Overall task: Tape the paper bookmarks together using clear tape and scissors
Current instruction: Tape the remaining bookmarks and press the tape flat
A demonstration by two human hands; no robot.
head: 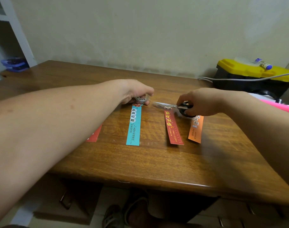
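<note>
4 bookmarks lie on the wooden table [148, 162]: a red one [94, 134] left of the blue bookmark [134, 125], a red-orange one [173, 127] and an orange one [196, 129] to its right. At its far end, the left hand [135, 92] grips 1 tape roll [142, 98]; the right hand [201, 102] holds 1 pair of scissors [175, 106], blades slightly apart. Beyond, right: 1 yellow-lidded toolbox [252, 74], a plain wall [140, 30].

- A home room, by its plain look: a wooden bench [140, 162] against a bare cream wall [140, 30].
- White shelves [10, 22] far left.
- A yellow-lidded toolbox [249, 74] far right.
- Sandalled feet [124, 213] on floor tiles underneath.
</note>
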